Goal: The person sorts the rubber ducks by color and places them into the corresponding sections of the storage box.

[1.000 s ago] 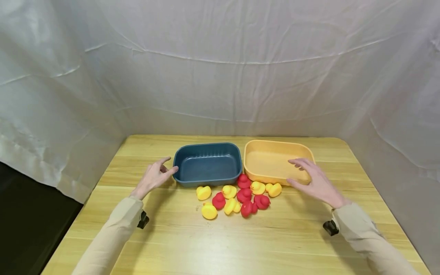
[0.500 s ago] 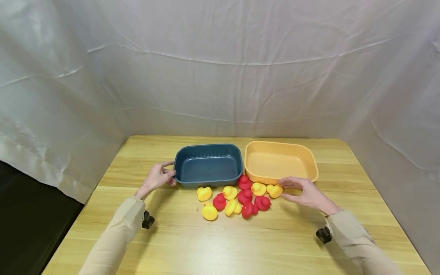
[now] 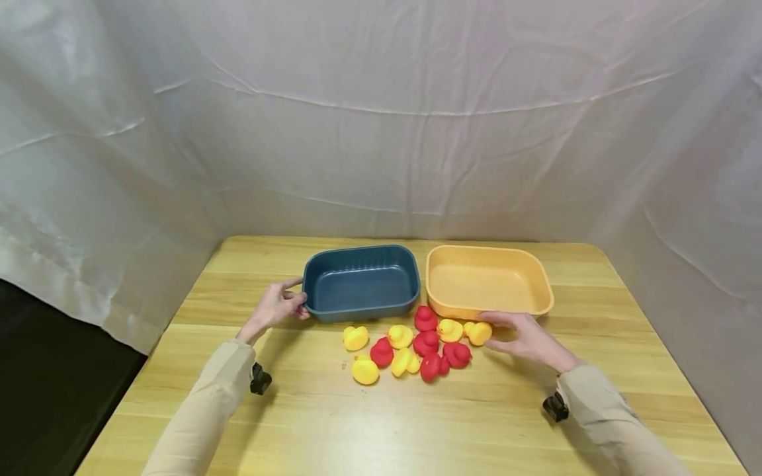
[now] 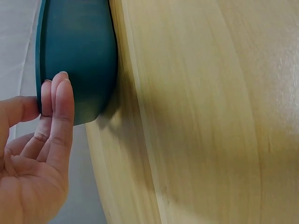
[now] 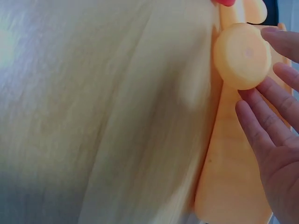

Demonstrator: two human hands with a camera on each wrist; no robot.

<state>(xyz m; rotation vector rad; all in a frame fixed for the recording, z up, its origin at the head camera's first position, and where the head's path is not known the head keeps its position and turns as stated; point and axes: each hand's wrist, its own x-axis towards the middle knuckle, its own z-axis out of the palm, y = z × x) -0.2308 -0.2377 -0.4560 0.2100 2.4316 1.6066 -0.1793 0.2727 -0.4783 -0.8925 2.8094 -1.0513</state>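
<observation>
At the left end of a dark blue plastic tub (image 3: 362,313), my left hand (image 3: 278,305) pinches the rim. The left wrist view shows the thumb on one side of the rim and straight fingers (image 4: 63,100) along the outer wall. My right hand (image 3: 526,338) reaches round the rightmost yellow rubber duck (image 3: 478,333), thumb and fingers spread on either side of it. In the right wrist view the fingertips (image 5: 243,108) lie right by the duck's round body. Several other yellow ducks (image 3: 365,370) and several red rubber ducks (image 3: 432,366) lie bunched to its left.
An orange plastic tub (image 3: 489,311) stands right of the blue one, just behind the ducks. Both sit toward the back of the wooden table (image 3: 381,430). A pale sheet (image 3: 381,132) hangs behind and at both sides.
The left hand has come right and taken the blue tub's rim, which has since shifted slightly away. The right hand has moved left and nearer, from over the orange tub to the rightmost yellow duck.
</observation>
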